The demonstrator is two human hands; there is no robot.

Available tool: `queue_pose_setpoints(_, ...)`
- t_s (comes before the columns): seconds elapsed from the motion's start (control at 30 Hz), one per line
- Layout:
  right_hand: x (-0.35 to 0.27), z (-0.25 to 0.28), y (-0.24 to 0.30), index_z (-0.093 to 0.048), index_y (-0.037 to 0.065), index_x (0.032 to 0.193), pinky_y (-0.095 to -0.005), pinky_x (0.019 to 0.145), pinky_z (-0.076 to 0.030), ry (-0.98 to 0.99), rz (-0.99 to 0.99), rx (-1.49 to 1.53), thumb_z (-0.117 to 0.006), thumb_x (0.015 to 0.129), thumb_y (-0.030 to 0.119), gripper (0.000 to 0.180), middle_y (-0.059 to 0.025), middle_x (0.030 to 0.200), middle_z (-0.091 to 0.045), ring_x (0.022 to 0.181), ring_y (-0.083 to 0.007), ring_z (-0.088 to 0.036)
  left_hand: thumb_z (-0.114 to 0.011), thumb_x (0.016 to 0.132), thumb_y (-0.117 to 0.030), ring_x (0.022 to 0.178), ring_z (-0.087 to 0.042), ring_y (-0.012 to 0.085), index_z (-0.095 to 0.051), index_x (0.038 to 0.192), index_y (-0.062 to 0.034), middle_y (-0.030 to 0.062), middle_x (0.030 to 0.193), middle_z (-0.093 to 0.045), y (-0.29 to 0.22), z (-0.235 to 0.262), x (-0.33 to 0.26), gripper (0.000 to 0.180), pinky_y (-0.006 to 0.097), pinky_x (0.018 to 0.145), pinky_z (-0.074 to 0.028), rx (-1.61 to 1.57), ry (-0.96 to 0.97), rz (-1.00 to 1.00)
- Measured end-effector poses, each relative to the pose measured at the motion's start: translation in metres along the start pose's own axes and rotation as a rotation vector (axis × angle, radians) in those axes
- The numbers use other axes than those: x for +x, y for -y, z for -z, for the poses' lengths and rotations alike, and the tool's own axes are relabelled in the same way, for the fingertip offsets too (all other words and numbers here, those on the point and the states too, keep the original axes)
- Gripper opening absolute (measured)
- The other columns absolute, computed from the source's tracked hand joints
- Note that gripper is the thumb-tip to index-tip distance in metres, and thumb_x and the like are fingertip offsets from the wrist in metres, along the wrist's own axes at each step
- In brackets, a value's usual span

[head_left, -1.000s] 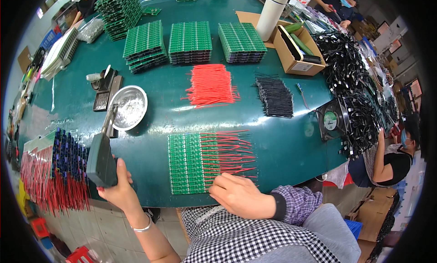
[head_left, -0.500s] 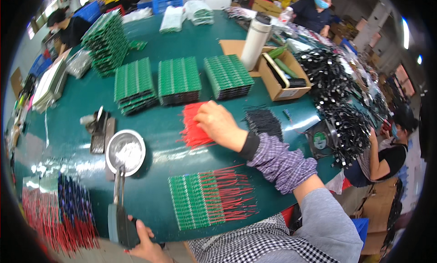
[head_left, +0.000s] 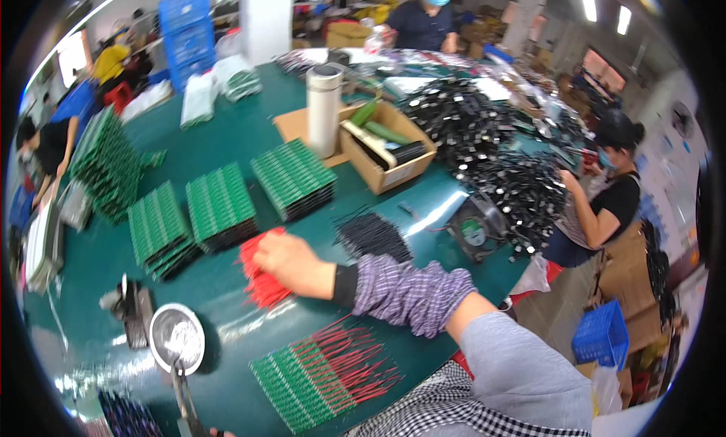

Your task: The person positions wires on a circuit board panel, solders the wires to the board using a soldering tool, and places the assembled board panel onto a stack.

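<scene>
Right hand [head_left: 289, 264]: I hold it palm down over the bundle of loose red wires [head_left: 259, 287], left of the frame's centre. Its fingers curl downward; the back of the hand hides most of the fingertips, so I cannot tell whether they pinch a wire or only rest on the bundle. The upper right part of the bundle is covered.

Green table [head_left: 234, 335]: spans the frame and is cut off at the lower left. Three green board stacks [head_left: 295, 174] stand in a row above my right hand.

Circuit board panel [head_left: 281, 392]: lies flat at the lower centre, clear of both hands. Red wires lie over its right part and extend past that edge. Individual joints are too small to make out.

Metal bowl [head_left: 175, 308]: lower left. The metal end of a grey-handled tool [head_left: 181, 392] overlaps its lower rim; contact cannot be confirmed. The handle is cut off by the bottom edge.

Left hand [head_left: 220, 433]: only a sliver of mine shows beside that handle. I cannot tell its grip.
</scene>
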State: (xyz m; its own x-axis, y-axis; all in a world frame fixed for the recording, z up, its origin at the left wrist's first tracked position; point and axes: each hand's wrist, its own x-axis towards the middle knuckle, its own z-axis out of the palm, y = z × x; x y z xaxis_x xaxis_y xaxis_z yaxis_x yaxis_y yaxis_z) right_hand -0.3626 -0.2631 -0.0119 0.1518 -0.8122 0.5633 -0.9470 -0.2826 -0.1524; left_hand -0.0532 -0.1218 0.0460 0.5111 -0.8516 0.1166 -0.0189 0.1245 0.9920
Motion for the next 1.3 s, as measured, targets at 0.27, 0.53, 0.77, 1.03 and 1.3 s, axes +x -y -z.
queue_pose_setpoints(0.27, 0.005, 0.024, -0.005, -0.055, 0.007, 0.084, -0.0376, 0.073, -0.052, 0.041, 0.105, -0.053, -0.061, 0.078, 0.005, 0.009, -0.0091, 0.085, -0.055, 0.087, -0.0257, -0.058, -0.076, 0.081, 0.007, 0.058, -0.052, 0.0142, -0.066, 0.104, 0.0087, 0.0097, 0.085, -0.067, 0.0, 0.001, -0.002, 0.024, 0.028, 0.052, -0.044, 0.027, 0.001, 0.077)
queue_pose_setpoints(0.53, 0.017, 0.058, 0.018, -0.054, 0.002, 0.095, -0.0369, 0.072, -0.052, 0.152, 0.174, -0.056, -0.061, 0.078, -0.001, 0.018, -0.0119, 0.093, -0.052, 0.086, -0.0266, -0.057, -0.066, 0.087, 0.005, 0.054, -0.049, 0.009, -0.057, 0.12, 0.0093, 0.0195, 0.117, -0.067, 0.026, 0.02, -0.002, 0.035, 0.023, 0.043, -0.037, 0.062, 0.037, -0.003)
queue_pose_setpoints(0.77, 0.021, 0.08, 0.059, -0.061, 0.003, 0.084, -0.034, 0.071, -0.051, 0.364, 0.478, -0.183, -0.065, 0.075, 0.014, 0.015, -0.0081, 0.087, -0.056, 0.085, -0.0226, -0.057, -0.068, 0.088, 0.003, 0.057, -0.052, 0.0093, -0.059, 0.118, 0.0068, 0.013, 0.098, -0.065, -0.002, 0.008, -0.007, 0.032, 0.023, 0.05, -0.042, 0.091, 0.031, 0.133)
queue_pose_setpoints(1.03, 0.005, 0.056, 0.093, -0.063, 0.008, 0.074, -0.0307, 0.065, -0.043, 0.551, 0.712, -0.357, -0.065, 0.075, 0.018, 0.011, -0.0011, 0.075, -0.057, 0.082, -0.0191, -0.055, -0.067, 0.085, 0.009, 0.056, -0.056, 0.0112, -0.06, 0.115, 0.0078, 0.014, 0.102, -0.066, 0.018, 0.021, -0.01, 0.031, 0.024, 0.046, -0.045, 0.04, 0.161, 0.054)
queue_pose_setpoints(1.3, 0.004, 0.049, 0.101, -0.065, 0.009, 0.072, -0.0307, 0.062, -0.039, 0.636, 0.709, -0.439, -0.066, 0.074, 0.019, 0.011, -0.0001, 0.073, -0.057, 0.079, -0.0185, -0.053, -0.069, 0.084, 0.009, 0.058, -0.057, 0.0117, -0.058, 0.119, 0.0082, 0.0157, 0.106, -0.066, 0.021, 0.025, -0.009, 0.037, 0.024, 0.047, -0.046, 0.033, 0.164, 0.079)
